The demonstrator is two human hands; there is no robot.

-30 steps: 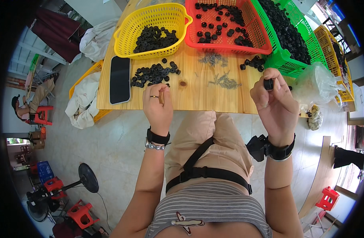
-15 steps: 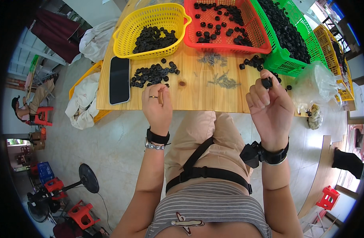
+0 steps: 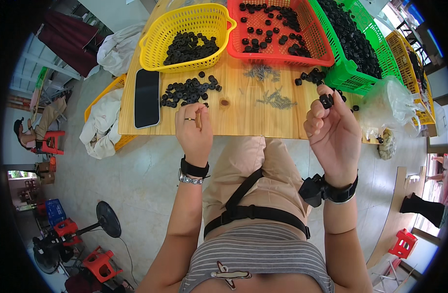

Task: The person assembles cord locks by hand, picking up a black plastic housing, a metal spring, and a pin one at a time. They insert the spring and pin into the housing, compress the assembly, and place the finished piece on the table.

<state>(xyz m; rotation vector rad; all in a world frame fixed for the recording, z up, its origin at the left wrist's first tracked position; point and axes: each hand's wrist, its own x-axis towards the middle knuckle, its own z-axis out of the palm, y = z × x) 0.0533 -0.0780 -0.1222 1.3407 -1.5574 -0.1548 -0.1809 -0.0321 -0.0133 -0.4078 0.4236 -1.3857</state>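
Observation:
My right hand [image 3: 337, 134] is raised over the table's front edge, gripping a small black wheel-like part [image 3: 326, 101] between thumb and fingertips. My left hand [image 3: 192, 132] rests at the front edge with its fingers curled together; whatever they hold, if anything, is hidden. Just beyond it is a pile of small black discs with centre holes [image 3: 187, 92]. Two heaps of thin grey pins [image 3: 277, 99] lie between my hands. Beyond my right hand, several loose black round parts [image 3: 313, 75] sit beside the green crate.
Along the back stand a yellow basket [image 3: 147, 49] of black discs, a red basket [image 3: 282, 59] of black round parts and a full green crate [image 3: 348, 78]. A phone [image 3: 147, 97] lies at the left edge. A clear plastic bag [image 3: 390, 105] hangs at the right corner.
The black part in my right hand has turned a little, and the fingers around it have shifted and loosened slightly. My left hand stays almost still.

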